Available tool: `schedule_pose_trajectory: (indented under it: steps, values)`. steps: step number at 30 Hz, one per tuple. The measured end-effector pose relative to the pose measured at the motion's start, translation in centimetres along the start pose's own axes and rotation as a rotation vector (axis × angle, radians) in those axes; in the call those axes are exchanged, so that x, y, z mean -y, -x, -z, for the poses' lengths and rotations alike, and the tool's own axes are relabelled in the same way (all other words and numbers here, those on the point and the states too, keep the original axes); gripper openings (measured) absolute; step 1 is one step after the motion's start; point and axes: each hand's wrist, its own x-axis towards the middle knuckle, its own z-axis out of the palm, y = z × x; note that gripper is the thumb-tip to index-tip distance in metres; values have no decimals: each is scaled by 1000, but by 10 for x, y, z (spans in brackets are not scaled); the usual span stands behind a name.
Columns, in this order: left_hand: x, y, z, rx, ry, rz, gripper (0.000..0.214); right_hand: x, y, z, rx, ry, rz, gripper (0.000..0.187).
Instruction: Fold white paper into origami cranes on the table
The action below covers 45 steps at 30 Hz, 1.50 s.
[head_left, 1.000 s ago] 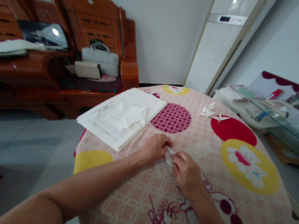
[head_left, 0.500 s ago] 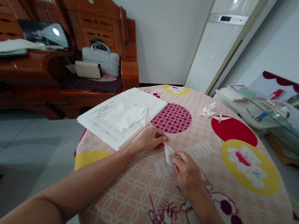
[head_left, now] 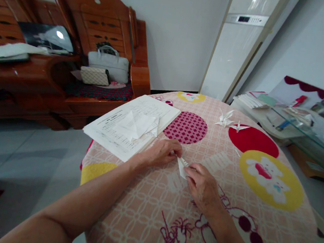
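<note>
On the tablecloth [head_left: 134,217], folded paper [head_left: 181,169] lies between left hand [head_left: 162,152] and right hand [head_left: 202,185], roughly fore-and-aft. Right pinches it; left's grip unclear.

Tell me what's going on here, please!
A person is busy with a small folded paper at a round table. The right hand pinches it, and the left hand is at its far end. White paper birds sit farther back. Printed sheets lie to the left, with loose paper on top.
</note>
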Motion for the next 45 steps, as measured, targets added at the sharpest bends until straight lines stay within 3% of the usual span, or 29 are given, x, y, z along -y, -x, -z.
schedule_pose_trajectory:
  steps: [15,22,27,45]
  values:
    - [-7,1,-1,130,-262,-63,16,3,-1,1,16,22,-4,25]
    - [1,1,2,-45,-50,124,27,4,-1,2,11,28,-2,27]
    - [6,0,6,62,210,120,25,4,-1,2,16,34,-6,27]
    - [11,-5,-9,-31,191,229,26,7,1,0,53,153,62,35]
